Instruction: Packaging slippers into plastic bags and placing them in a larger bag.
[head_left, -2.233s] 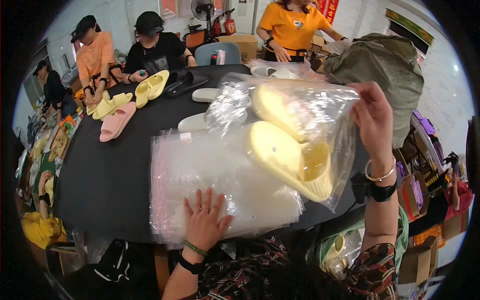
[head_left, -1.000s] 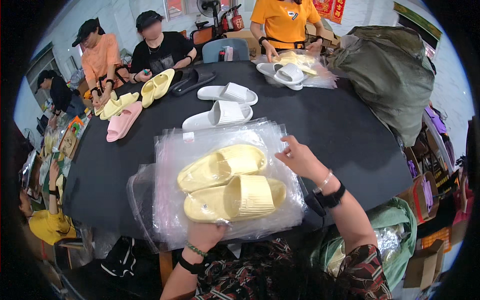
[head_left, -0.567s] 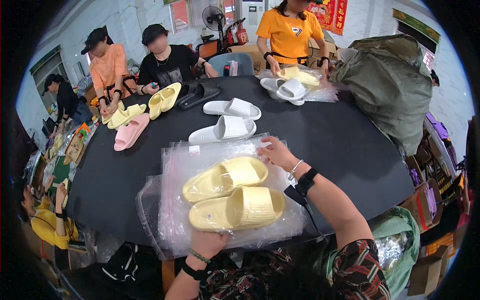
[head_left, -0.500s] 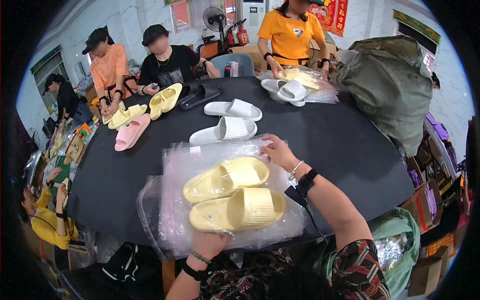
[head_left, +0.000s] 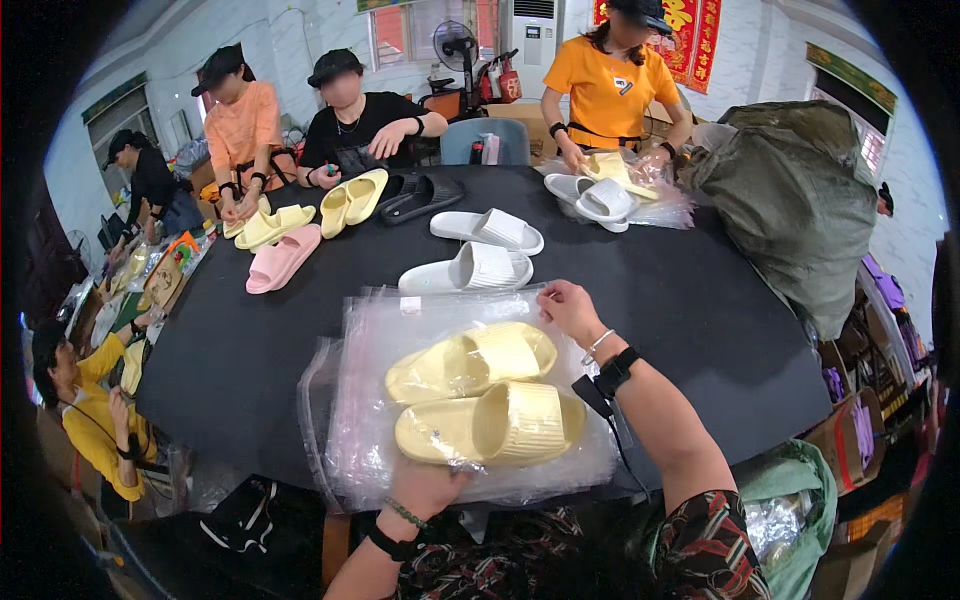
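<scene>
1. As the yellow slides in front of the person mark the clock's centre, with 12 pointing straight away across the black table, they lie side by side, straps toward 3 o'clock and heels toward 9.
2. Clear plastic covers the pair; its bag rests on a stack of clear bags and sticks out past it at 9 o'clock.
3. The left hand is at 7 o'clock, against the near edge of the bagged pair — its fingers are hidden, so whether they grip cannot be told.
4. The right hand is between 1 and 2 o'clock, beside the stack's far right corner. Its fingers are curled in toward the thumb — whether plastic is pinched between them cannot be told.
5. At 12 o'clock, just beyond the stack, lie white slides; black slides lie farther off, between 11 and 12.
6. A second yellow pair sits at 11 o'clock, and a pink slide at 10.
7. A co-worker in orange stands at 1 o'clock, both hands at bagged footwear.
8. A large grey-green sack bulges at 2 o'clock.
</scene>
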